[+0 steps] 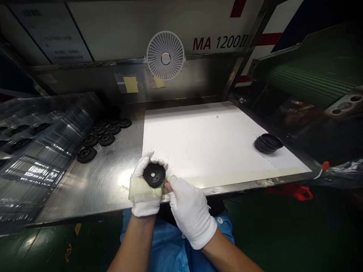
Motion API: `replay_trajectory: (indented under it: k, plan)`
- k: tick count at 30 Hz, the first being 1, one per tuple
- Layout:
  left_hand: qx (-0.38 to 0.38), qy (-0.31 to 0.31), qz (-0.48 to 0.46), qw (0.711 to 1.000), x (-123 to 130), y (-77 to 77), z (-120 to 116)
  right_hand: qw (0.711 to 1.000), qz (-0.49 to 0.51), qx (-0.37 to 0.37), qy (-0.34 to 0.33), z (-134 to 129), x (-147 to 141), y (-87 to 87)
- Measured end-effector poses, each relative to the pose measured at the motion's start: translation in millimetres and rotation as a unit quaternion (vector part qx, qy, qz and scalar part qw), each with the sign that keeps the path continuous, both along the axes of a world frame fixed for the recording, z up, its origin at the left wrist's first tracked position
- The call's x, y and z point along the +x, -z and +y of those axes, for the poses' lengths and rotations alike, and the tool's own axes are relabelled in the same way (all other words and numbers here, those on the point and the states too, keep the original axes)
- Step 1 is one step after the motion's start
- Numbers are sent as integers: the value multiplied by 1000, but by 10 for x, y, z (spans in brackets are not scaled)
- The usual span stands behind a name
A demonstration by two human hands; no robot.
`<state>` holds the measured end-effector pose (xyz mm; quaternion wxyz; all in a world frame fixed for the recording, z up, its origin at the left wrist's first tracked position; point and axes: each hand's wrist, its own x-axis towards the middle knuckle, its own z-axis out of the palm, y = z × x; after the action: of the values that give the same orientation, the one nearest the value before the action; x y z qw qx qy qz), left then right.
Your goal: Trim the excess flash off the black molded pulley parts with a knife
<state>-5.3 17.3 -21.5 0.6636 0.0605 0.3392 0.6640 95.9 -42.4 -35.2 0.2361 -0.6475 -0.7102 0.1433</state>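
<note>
My left hand (pixel 145 189), in a white glove wrapped with pale tape, holds a black rubber disc (pixel 154 175) with a central hole. My right hand (pixel 191 211), also white-gloved, pinches the disc's rim at its lower right. Whether a small tool lies between those fingers is hidden. Both hands are over the front edge of a white sheet (pixel 204 143). To the right on that sheet sits a short stack of similar black discs (pixel 268 143). Several more ribbed black discs (pixel 103 134) stand in loose rows on the bare steel table (pixel 96 177) left of my hands.
Clear plastic trays (pixel 36 147) holding black discs are piled at the left. A white fan (pixel 165 55) is mounted on the machine panel (pixel 224 41) behind the table. A green ribbed machine part (pixel 309 71) is at the upper right, and a red object (pixel 292 190) lies below the table's right edge.
</note>
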Motion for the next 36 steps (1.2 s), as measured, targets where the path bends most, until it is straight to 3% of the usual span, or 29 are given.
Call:
replay_trajectory:
  k: [7,14,16,18,20,22,30,36]
  plan:
    - [32,-79,-34,996,39,-49,-3,1000,19,4,-5,-10,-74,-44]
    - [64,-119,18,991,110,-11,-14,1000,18,7,-19,-30,-110,-63]
    - [79,-88,59,991,81,-20,-36,1000,17,7,-19,-43,-103,-63]
    - [68,-5,80,994,11,-45,-59,1000,12,3,-19,-48,-83,-64]
    - [34,79,61,994,-73,-78,-74,1000,9,2,-20,-40,-58,-68]
    - [13,101,36,994,-129,-107,-76,1000,8,6,-18,-24,-33,-73]
    - [19,3,39,999,-21,-85,-48,1000,-3,-2,-2,-16,-12,-64]
    - [73,-26,116,990,9,-38,-62,1000,-1,-2,-4,-46,-92,-59]
